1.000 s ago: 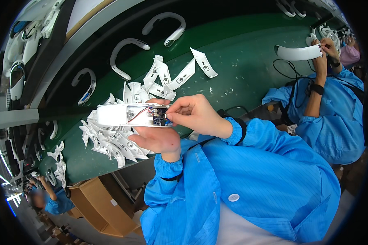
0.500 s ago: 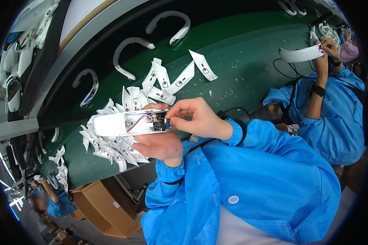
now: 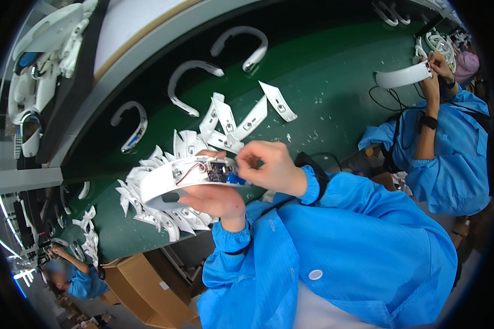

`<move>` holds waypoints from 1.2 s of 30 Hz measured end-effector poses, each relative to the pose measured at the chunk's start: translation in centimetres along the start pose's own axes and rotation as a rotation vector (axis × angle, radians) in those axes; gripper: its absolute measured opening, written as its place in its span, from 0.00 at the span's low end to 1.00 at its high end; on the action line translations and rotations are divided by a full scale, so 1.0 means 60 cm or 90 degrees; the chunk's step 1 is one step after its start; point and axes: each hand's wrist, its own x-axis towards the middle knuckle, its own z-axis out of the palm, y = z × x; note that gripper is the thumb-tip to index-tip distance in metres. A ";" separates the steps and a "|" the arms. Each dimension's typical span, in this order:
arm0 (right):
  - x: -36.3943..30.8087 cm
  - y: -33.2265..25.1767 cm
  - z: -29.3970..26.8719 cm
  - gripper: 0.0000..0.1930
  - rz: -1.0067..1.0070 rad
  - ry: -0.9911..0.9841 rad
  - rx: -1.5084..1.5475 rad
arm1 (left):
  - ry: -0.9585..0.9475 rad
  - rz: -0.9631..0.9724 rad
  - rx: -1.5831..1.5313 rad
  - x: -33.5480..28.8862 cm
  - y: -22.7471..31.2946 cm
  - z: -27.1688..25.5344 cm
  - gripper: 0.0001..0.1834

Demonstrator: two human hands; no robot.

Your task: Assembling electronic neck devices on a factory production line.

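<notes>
My left hand [image 3: 217, 200] supports a white curved plastic housing [image 3: 158, 183] from beneath, its fingers coming round the far side. Inside the housing's open section sit a dark circuit board [image 3: 218, 171] and thin red and dark wires [image 3: 190, 172]. A small blue part [image 3: 235, 179] lies at the right end, beside the board. My right hand [image 3: 275, 169] is at that end, thumb and fingertips pinched together; whatever they may hold is hidden. Behind and below the housing, a pile of white curved covers [image 3: 173, 222] rests on the green bench.
Several more white covers [image 3: 251, 119] and curved white housings [image 3: 195, 68] lie across the green bench [image 3: 324, 88]. At right, a co-worker in blue [image 3: 444, 159] handles a similar housing [image 3: 403, 75]. A cardboard box [image 3: 142, 285] stands below the bench, and a metal shelf edge [image 3: 24, 178] juts in at left.
The housing has tilted, showing more of its curved side. My right fingers have drawn slightly away from the board, uncovering more of the blue part. The whole view has shifted a little.
</notes>
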 end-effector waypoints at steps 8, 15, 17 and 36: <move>-0.053 0.155 -0.076 0.04 0.146 -0.287 -0.242 | -0.051 -0.298 -0.106 0.029 0.057 -0.058 0.41; -0.063 0.133 -0.061 0.09 0.192 -0.272 -0.066 | -0.121 -0.490 -0.178 0.028 0.072 -0.065 0.40; -0.036 0.054 -0.056 0.09 0.089 -0.215 0.005 | -0.130 -0.515 -0.182 0.026 0.070 -0.064 0.40; -0.011 -0.029 0.001 0.07 -0.285 -0.202 -0.102 | -0.083 -0.461 -0.095 0.007 0.063 -0.053 0.42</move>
